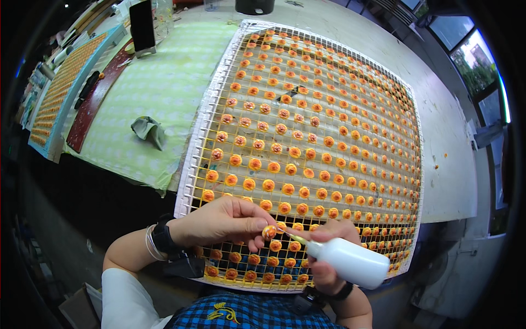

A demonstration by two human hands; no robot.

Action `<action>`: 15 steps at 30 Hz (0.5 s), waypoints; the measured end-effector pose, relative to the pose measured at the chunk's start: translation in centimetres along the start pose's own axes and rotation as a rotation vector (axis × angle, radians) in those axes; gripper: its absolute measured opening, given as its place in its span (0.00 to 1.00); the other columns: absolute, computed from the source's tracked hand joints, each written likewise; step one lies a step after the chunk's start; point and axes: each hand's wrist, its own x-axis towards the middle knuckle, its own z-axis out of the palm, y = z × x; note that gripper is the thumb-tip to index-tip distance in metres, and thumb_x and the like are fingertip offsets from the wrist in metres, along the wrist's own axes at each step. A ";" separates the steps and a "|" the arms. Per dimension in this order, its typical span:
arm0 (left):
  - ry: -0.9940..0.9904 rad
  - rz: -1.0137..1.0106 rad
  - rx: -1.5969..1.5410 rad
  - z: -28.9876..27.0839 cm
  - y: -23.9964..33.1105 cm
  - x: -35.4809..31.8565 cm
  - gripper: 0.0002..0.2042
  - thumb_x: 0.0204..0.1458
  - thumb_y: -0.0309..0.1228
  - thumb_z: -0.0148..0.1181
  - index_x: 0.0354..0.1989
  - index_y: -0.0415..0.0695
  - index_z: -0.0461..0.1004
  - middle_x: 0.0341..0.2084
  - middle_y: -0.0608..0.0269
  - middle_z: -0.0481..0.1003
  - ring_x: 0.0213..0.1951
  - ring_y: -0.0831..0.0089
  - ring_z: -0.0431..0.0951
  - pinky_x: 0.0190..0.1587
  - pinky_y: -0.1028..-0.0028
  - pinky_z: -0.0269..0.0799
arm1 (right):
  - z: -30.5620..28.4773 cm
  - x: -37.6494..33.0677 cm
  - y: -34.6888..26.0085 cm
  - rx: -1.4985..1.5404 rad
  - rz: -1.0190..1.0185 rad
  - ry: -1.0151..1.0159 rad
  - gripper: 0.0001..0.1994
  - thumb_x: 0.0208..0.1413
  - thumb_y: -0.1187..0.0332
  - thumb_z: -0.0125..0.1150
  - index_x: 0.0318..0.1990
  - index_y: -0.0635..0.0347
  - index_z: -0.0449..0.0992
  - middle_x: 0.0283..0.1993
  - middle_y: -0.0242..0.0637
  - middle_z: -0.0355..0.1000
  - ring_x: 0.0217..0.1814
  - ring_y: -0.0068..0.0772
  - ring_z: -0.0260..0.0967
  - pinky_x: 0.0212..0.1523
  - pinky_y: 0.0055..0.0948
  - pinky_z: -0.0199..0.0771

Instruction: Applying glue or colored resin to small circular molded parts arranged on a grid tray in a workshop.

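Observation:
My left hand [222,220] pinches a small orange-and-yellow flower-shaped piece [269,233] between thumb and fingertips, over the near part of a wire grid rack. Wrapped round a white squeeze bottle [355,263] is my right hand [326,277]. The bottle lies tilted, its thin nozzle [296,238] pointing left, with the tip close to or touching the piece; which of the two I cannot tell. Rows of similar orange pieces cover the rack [199,129]. Several in the left-middle rows, such as one flower piece [239,140], carry pale spots.
Left of the rack, a pale green cloth [175,71] covers the table, with a crumpled grey cloth [148,131] on it. A phone [142,27] stands upright behind. Another blue-framed rack [52,145] of orange pieces sits far left. A black container [255,5] stands at the back.

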 end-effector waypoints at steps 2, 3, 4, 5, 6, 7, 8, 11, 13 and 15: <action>-0.027 0.028 0.072 0.2 1.0 -1.9 0.11 0.49 0.30 0.48 0.38 0.36 0.66 0.27 0.64 0.70 0.28 0.80 0.72 0.33 0.82 0.69 | 0.3 0.1 -1.5 0.081 0.116 -0.019 0.21 0.37 0.67 0.62 0.37 0.68 0.62 0.28 0.39 0.64 0.29 0.22 0.62 0.30 0.17 0.63; 0.038 0.129 0.163 0.0 1.6 -3.3 0.11 0.49 0.30 0.48 0.37 0.36 0.67 0.28 0.63 0.71 0.29 0.80 0.72 0.33 0.81 0.68 | 0.5 0.4 -2.2 -0.081 0.101 0.001 0.23 0.37 0.60 0.62 0.36 0.66 0.60 0.26 0.34 0.59 0.23 0.18 0.58 0.33 0.24 0.68; 0.104 0.219 0.259 -0.3 2.2 -4.1 0.10 0.48 0.29 0.49 0.36 0.35 0.67 0.28 0.63 0.71 0.29 0.79 0.72 0.34 0.81 0.68 | 0.2 0.6 -2.9 -0.236 0.084 0.029 0.25 0.37 0.54 0.61 0.34 0.64 0.58 0.24 0.30 0.55 0.17 0.13 0.55 0.35 0.32 0.73; 0.194 0.395 0.211 -1.5 2.3 -4.8 0.09 0.48 0.28 0.49 0.36 0.36 0.67 0.28 0.62 0.71 0.30 0.78 0.72 0.35 0.81 0.68 | 0.9 1.3 -3.6 -0.141 0.147 0.120 0.28 0.36 0.51 0.61 0.35 0.64 0.58 0.25 0.29 0.54 0.16 0.13 0.55 0.35 0.31 0.73; 0.286 0.585 0.156 -3.2 2.1 -6.0 0.09 0.48 0.27 0.49 0.35 0.36 0.68 0.28 0.61 0.71 0.30 0.77 0.72 0.35 0.80 0.68 | 0.8 1.7 -3.8 -0.160 0.143 0.086 0.27 0.37 0.53 0.61 0.36 0.65 0.58 0.26 0.30 0.55 0.17 0.13 0.56 0.35 0.33 0.73; 0.446 0.764 0.146 -5.0 2.5 -7.0 0.09 0.48 0.27 0.48 0.35 0.36 0.68 0.28 0.62 0.71 0.30 0.77 0.72 0.35 0.79 0.68 | 0.6 2.4 -3.7 -0.127 0.123 0.019 0.23 0.38 0.61 0.61 0.39 0.65 0.59 0.29 0.34 0.59 0.27 0.18 0.60 0.33 0.26 0.70; 0.607 0.942 0.134 -6.9 3.1 -8.0 0.08 0.48 0.27 0.48 0.35 0.36 0.68 0.28 0.62 0.71 0.30 0.76 0.72 0.36 0.79 0.68 | 0.7 3.4 -3.6 -0.093 0.105 -0.049 0.22 0.38 0.70 0.62 0.41 0.65 0.61 0.32 0.37 0.63 0.36 0.24 0.64 0.32 0.19 0.67; 0.761 1.117 0.072 -13.0 4.5 -10.0 0.08 0.49 0.27 0.46 0.35 0.37 0.68 0.30 0.61 0.71 0.34 0.73 0.71 0.40 0.76 0.68 | 4.2 8.7 -3.0 -0.214 0.016 -0.154 0.15 0.39 0.71 0.61 0.36 0.63 0.66 0.31 0.34 0.66 0.28 0.19 0.65 0.27 0.15 0.66; 0.676 1.170 -0.161 -15.7 4.4 -11.2 0.08 0.49 0.27 0.45 0.36 0.38 0.67 0.32 0.61 0.70 0.40 0.71 0.69 0.45 0.72 0.65 | 8.3 12.6 -2.5 -0.147 0.169 -0.298 0.12 0.42 0.66 0.59 0.31 0.63 0.68 0.22 0.32 0.67 0.23 0.20 0.65 0.22 0.18 0.66; 0.608 1.127 -0.240 -17.9 4.3 -10.4 0.08 0.50 0.27 0.44 0.36 0.38 0.67 0.34 0.59 0.68 0.44 0.68 0.66 0.49 0.68 0.62 | 11.2 15.5 0.1 -0.446 -0.023 -0.340 0.17 0.40 0.56 0.58 0.27 0.64 0.69 0.22 0.38 0.68 0.25 0.28 0.67 0.25 0.25 0.66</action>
